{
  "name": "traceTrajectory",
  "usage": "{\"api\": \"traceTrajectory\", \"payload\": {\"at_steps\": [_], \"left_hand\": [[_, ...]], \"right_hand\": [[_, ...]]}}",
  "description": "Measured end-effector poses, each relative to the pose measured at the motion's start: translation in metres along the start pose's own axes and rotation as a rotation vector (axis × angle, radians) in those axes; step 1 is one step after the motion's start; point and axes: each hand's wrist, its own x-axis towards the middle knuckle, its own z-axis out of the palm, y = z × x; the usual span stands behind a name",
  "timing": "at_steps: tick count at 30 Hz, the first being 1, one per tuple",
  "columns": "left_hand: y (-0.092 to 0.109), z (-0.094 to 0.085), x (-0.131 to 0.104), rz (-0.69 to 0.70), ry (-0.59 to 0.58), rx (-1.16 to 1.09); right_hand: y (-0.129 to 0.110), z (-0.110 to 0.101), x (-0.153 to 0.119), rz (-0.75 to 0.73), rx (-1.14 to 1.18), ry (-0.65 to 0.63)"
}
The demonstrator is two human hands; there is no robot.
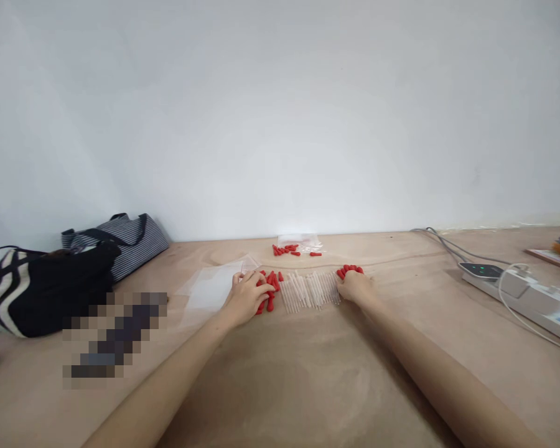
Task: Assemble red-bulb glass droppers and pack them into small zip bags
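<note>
A row of thin clear tubes [308,290] lies side by side on the table in front of me. My left hand [248,294] rests at the left end of the row, its fingers curled over a small pile of red rubber bulbs [270,303] and touching them. At the other end, my right hand [356,286] is closed, with its fingertips tucked down and mostly hidden beside the last tubes. Several red bulbs [350,269] show just beyond its knuckles. Whatever the right fingers hold cannot be made out.
Behind the row, more red bulbs [287,249] lie by a clear plastic bag [303,240]. Translucent sheets or bags [210,286] are at left. Farther left stand a black bag [70,286] and a striped bag [137,246]. A white power strip [522,302] with cables is at right.
</note>
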Motion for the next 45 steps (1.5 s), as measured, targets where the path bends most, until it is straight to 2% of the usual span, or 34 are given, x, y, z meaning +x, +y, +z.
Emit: {"api": "traceTrajectory", "payload": {"at_steps": [4, 10, 14, 18, 21, 26, 29, 34, 41, 45], "left_hand": [[-0.002, -0.001, 0.011, 0.129, -0.079, 0.043], [-0.001, 0.007, 0.020, 0.194, -0.102, 0.044], [0.001, 0.005, 0.021, 0.194, -0.082, 0.012], [0.012, -0.005, 0.016, 0.142, -0.002, -0.036], [0.029, -0.008, 0.001, 0.096, 0.061, -0.168], [0.057, 0.005, -0.033, 0.120, -0.056, -0.363], [0.061, 0.013, -0.044, 0.041, -0.051, -0.474], [0.056, 0.018, -0.047, -0.078, -0.056, -0.553], [0.059, 0.020, -0.046, -0.090, -0.056, -0.532], [0.060, 0.020, -0.046, -0.089, -0.037, -0.557]], "right_hand": [[-0.001, 0.000, 0.003, -0.012, -0.010, -0.020], [-0.005, 0.000, 0.003, -0.064, -0.026, -0.003], [-0.006, -0.003, -0.002, -0.105, -0.034, 0.017], [-0.010, -0.015, -0.015, -0.173, -0.048, 0.038], [-0.012, -0.024, -0.035, -0.317, -0.052, 0.039], [-0.008, -0.025, -0.074, -0.728, -0.053, 0.029], [-0.004, -0.020, -0.084, -0.851, -0.099, 0.029], [0.002, -0.015, -0.081, -0.852, -0.067, -0.015], [0.005, -0.007, -0.083, -0.789, 0.314, -0.072], [0.001, 0.006, -0.086, -0.734, 0.387, -0.041]]}}
